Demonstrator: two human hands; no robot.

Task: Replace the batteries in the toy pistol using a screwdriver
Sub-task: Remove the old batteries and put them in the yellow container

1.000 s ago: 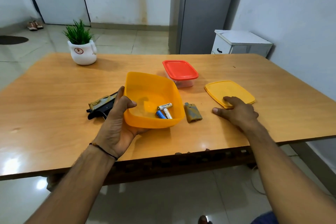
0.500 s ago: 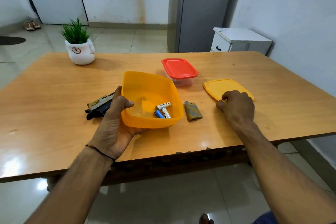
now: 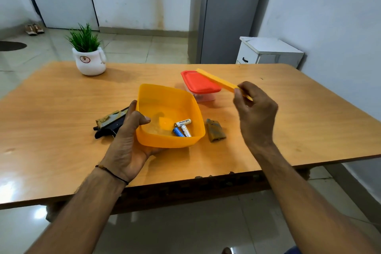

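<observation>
The tilted orange plastic tub (image 3: pixel 165 142) is gripped at its rim by the left hand (image 3: pixel 127 144), light, roll-prone cylindrical batteries (image 3: pixel 182 128) pooled in its low corner, the black-and-olive toy pistol (image 3: pixel 109 123) lying just beside, while the thin, likely flexible yellow plastic lid (image 3: pixel 216 80) is pinched edgewise by the raised right hand (image 3: pixel 255 111).

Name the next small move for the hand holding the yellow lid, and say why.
Probably carry the flat yellow plastic lid left and lower it onto the open orange plastic tub. The right hand pinches the lid tilted in the air, while the left hand grips the tub's left wall, with loose batteries inside.
</observation>
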